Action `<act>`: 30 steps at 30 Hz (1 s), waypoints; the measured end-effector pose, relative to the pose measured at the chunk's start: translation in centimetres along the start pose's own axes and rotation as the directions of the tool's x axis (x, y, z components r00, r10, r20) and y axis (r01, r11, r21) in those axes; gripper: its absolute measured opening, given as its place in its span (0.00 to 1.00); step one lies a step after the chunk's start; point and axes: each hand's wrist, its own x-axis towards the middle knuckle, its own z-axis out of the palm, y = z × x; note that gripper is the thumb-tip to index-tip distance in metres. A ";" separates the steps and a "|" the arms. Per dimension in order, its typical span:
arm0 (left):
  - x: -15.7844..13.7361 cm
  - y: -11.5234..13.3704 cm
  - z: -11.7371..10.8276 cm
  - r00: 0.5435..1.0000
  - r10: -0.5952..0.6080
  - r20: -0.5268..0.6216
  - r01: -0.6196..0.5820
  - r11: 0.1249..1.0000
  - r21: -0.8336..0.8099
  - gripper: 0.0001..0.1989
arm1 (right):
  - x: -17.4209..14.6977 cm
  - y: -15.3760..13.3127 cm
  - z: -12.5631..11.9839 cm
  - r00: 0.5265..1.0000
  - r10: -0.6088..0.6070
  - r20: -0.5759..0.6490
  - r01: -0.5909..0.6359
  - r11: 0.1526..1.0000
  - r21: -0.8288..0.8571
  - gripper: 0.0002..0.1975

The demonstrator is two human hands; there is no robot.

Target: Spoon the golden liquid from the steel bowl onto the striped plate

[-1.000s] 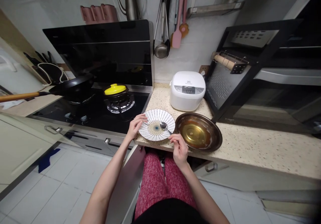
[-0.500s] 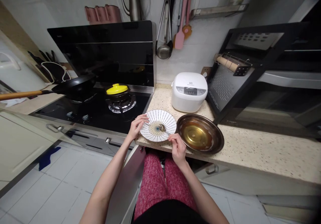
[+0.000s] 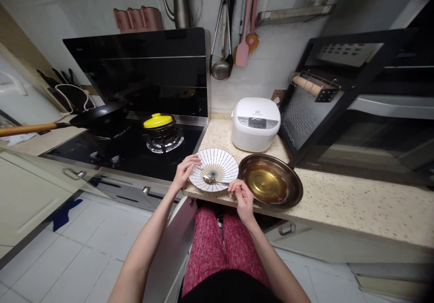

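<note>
A white plate (image 3: 222,158) with dark lines radiating from its centre sits at the counter's front left corner. My right hand (image 3: 242,197), at the plate's right edge, is closed around the handle of a metal spoon (image 3: 209,179). The spoon's bowl is low over the plate's middle; whether it touches is hard to tell. On the left rim, my left hand (image 3: 185,171) has its fingers bent together, and a thin pale thing shows at the fingertips, too small to name. Right beside the plate stands a wide metal bowl (image 3: 296,190) with a golden, wet-looking bottom.
A white rice cooker (image 3: 256,129) stands behind the bowl. On the stove (image 3: 132,153) to the left are a small pot with a yellow lid (image 3: 158,120) and a black wok (image 3: 101,115). An open cabinet door (image 3: 172,244) is by my legs. A dark oven (image 3: 383,140) stands right.
The spoon's bowl has moved left across the plate and now shows a brighter face. My right hand has shifted slightly right. My left hand has stayed at the rim.
</note>
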 end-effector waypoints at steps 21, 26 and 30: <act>0.1 0.1 0.0 1.000 -0.019 -0.001 0.019 1.000 0.011 0.20 | -0.3 -1.4 -0.2 0.987 -0.045 -0.152 0.048 0.999 0.022 0.17; 0.1 0.2 0.0 1.000 -0.020 -0.004 0.020 1.000 0.010 0.20 | -0.1 -2.7 -1.5 0.970 -0.103 -0.220 0.095 0.994 -0.047 0.16; 0.1 0.2 0.0 1.000 -0.030 -0.002 0.030 0.999 0.018 0.20 | 0.0 -3.8 -2.7 0.941 -0.154 -0.300 0.127 0.986 -0.107 0.15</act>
